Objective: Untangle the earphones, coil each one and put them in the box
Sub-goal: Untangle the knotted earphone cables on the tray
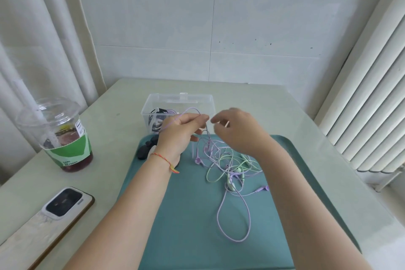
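Note:
A tangle of purple earphones (233, 210) and green earphones (215, 173) lies on the teal tray (186, 215). My left hand (179, 131) pinches a strand of the purple cable and lifts it above the tray, with a loop arching over the hand. My right hand (236, 129) hovers just right of it with loosely curled fingers, and I cannot make out a cable in it. Behind the hands stands a clear plastic box (179, 105) holding a coiled black earphone. Dark objects (146, 149) lie on the tray's far left corner, partly hidden by my left wrist.
A plastic cup with a dark drink and a green sleeve (63, 138) stands on the table at the left. A phone (63, 204) lies face down near the left front. A radiator (372, 94) runs along the right, curtains hang at the left.

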Demonstrator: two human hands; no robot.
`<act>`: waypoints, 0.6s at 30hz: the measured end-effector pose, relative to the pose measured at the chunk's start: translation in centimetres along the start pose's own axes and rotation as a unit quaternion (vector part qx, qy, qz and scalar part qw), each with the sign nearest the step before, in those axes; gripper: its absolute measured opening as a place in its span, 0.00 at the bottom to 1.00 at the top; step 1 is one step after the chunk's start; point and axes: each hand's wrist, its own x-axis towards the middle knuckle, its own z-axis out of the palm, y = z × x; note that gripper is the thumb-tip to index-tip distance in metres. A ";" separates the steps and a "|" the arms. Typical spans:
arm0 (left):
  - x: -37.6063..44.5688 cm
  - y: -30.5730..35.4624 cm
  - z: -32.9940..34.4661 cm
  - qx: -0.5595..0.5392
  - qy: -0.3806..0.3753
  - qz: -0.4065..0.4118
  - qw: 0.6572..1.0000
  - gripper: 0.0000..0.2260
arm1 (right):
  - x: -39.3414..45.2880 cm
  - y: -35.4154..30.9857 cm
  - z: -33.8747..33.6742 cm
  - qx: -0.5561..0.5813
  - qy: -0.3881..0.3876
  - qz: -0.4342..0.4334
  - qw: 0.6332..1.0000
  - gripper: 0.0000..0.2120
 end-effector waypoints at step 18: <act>0.1 0.9 -1.3 -0.121 0.011 -0.121 0.985 0.13 | 0.0 2.6 -1.7 0.023 -0.020 0.046 0.998 0.12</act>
